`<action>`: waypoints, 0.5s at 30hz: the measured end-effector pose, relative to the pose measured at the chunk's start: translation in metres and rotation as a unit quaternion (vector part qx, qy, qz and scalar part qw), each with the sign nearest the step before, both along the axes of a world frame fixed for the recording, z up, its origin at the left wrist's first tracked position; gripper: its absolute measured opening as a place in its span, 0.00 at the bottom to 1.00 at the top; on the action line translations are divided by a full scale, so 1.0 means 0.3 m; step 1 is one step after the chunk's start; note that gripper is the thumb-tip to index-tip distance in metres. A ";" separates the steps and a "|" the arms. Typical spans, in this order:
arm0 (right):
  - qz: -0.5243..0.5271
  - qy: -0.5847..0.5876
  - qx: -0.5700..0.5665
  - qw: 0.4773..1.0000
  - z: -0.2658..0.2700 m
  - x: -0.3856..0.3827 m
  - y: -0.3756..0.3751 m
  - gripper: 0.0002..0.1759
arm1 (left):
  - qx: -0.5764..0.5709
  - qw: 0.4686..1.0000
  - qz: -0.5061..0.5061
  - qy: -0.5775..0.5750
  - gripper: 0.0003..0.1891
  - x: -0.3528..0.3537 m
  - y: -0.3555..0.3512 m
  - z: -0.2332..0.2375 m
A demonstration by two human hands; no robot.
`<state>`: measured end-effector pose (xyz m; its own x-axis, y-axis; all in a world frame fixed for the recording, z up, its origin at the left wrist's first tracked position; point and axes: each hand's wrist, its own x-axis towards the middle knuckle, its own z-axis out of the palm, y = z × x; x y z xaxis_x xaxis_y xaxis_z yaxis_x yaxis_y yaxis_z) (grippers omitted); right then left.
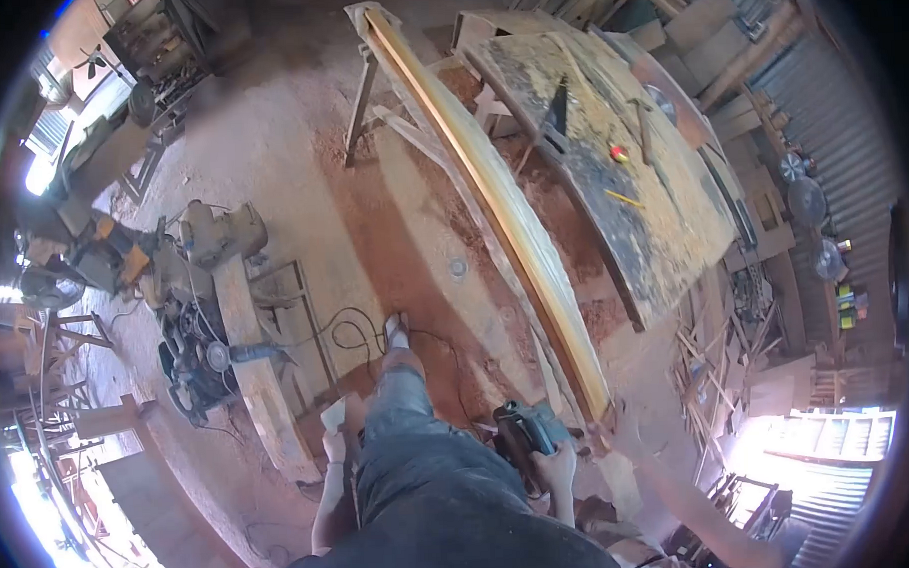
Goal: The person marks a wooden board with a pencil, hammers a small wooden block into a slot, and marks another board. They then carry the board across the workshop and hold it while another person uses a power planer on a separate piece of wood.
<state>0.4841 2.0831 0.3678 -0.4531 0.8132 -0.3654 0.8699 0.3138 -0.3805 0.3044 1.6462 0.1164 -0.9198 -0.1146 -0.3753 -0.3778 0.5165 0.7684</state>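
Observation:
My right hand (555, 465) grips a dark green and black hand-held power tool (528, 432), beside my right thigh and close to the near end of a long timber beam (492, 203). The beam runs away from me on a trestle, with a pale yellow planed face along its length. Low at my left side, my left hand (334, 446) is closed on a small pale flat piece (334, 416). What this piece is made of I cannot tell.
Another person's arm (698, 511) reaches toward the beam's near end. A workbench (672, 206) holds a hammer (642, 127), a hand saw (557, 110) and a tape measure (618, 154). An engine-like machine (202, 368) stands left. A cord (351, 328) loops by my foot.

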 end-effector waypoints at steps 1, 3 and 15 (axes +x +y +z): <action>-0.029 0.010 -0.017 0.999 0.035 -0.083 -0.016 0.27 | 0.021 1.000 -0.002 -0.005 0.15 -0.044 0.002 0.066; -0.014 0.023 -0.004 1.000 0.088 -0.316 0.010 0.27 | 0.096 0.995 0.024 -0.026 0.17 -0.196 0.013 0.118; 0.072 0.220 -0.060 0.971 0.226 -1.840 0.289 0.27 | 0.113 0.987 0.089 0.065 0.15 -1.252 0.363 0.658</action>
<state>-0.0680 2.1700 0.4356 -0.6929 0.6932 -0.1983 0.5649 0.3511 -0.7467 -0.0712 1.7550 0.3139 -0.9349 -0.2054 -0.2893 -0.3372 0.2608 0.9046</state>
